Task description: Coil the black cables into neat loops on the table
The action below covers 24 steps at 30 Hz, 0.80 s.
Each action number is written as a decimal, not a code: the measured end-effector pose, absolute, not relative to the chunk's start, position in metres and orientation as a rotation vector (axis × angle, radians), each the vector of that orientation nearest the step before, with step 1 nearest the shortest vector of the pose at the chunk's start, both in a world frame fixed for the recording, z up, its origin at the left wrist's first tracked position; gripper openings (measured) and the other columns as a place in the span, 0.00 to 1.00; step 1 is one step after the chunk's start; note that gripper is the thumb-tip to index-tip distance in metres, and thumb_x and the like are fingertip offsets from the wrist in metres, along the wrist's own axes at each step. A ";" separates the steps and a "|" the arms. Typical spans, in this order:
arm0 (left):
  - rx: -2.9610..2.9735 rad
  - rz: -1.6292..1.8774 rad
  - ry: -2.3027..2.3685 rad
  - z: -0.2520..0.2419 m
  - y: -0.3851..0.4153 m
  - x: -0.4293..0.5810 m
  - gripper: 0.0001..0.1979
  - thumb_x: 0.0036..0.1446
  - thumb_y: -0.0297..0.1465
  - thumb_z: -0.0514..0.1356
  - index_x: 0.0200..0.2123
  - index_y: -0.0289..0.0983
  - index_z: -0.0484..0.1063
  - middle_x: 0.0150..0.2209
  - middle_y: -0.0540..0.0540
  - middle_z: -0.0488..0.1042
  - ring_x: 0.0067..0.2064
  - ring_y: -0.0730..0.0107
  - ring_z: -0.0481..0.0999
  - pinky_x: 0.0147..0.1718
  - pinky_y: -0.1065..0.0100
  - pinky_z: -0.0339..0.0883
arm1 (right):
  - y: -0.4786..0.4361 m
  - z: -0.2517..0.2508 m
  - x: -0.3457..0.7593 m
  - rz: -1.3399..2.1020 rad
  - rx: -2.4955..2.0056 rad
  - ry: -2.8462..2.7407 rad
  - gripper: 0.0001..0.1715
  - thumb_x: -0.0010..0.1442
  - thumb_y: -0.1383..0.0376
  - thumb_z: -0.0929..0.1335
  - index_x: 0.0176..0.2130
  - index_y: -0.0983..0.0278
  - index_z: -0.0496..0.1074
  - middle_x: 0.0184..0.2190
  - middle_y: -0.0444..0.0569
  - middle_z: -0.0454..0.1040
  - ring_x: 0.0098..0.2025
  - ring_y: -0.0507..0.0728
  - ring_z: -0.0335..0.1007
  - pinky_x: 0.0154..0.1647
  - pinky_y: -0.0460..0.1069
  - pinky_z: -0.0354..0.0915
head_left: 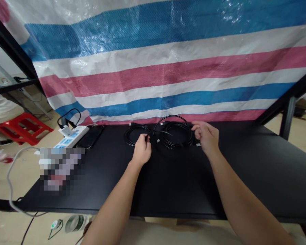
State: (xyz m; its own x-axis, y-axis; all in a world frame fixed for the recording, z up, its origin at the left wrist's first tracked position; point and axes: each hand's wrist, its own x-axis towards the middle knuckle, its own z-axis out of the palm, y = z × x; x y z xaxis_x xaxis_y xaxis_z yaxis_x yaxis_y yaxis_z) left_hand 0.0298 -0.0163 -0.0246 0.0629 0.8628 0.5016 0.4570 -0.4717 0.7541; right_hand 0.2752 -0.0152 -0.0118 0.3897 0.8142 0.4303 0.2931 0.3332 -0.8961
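Two coils of black cable lie near the back of the black table. My left hand (142, 149) is closed, pinching a strand of cable between the left coil (127, 136) and the right coil (177, 146). A loop of cable (171, 116) arches up over the right coil. Beside that coil's right edge, my right hand (206, 137) hovers with loosely curled fingers, the index finger pointing left; nothing shows in it. Pale cable ends (158, 140) stick out around the coils, one of them below my right fingers (198, 145).
On the table's left are a white power strip (68, 139) with a plugged-in charger (65, 131), a black phone (90, 137) and a blurred-out item (62, 172). A striped plastic sheet (163, 75) hangs behind the table (173, 190). A red stool (24, 127) stands at left.
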 end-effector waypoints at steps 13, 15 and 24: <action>1.520 1.717 1.282 -0.018 -0.010 0.022 0.16 0.58 0.42 0.53 0.24 0.39 0.65 0.20 0.52 0.64 0.22 0.74 0.63 0.25 0.70 0.58 | 0.010 -0.056 0.304 -0.122 -1.890 -1.629 0.19 0.56 0.66 0.60 0.41 0.64 0.77 0.42 0.55 0.78 0.44 0.63 0.71 0.51 0.60 0.62; 1.261 1.806 1.171 -0.014 -0.007 0.021 0.12 0.56 0.41 0.56 0.27 0.39 0.65 0.17 0.56 0.60 0.18 0.77 0.59 0.20 0.73 0.54 | 0.011 -0.058 0.303 -0.097 -1.923 -1.609 0.19 0.55 0.66 0.60 0.41 0.63 0.76 0.43 0.55 0.77 0.45 0.63 0.70 0.49 0.60 0.63; 0.271 1.706 0.807 0.009 -0.001 -0.011 0.18 0.62 0.34 0.47 0.19 0.39 0.51 0.13 0.60 0.42 0.13 0.80 0.44 0.13 0.76 0.42 | 0.015 -0.063 0.315 0.093 -1.806 -1.426 0.12 0.49 0.60 0.66 0.17 0.59 0.67 0.18 0.48 0.66 0.28 0.59 0.65 0.34 0.56 0.63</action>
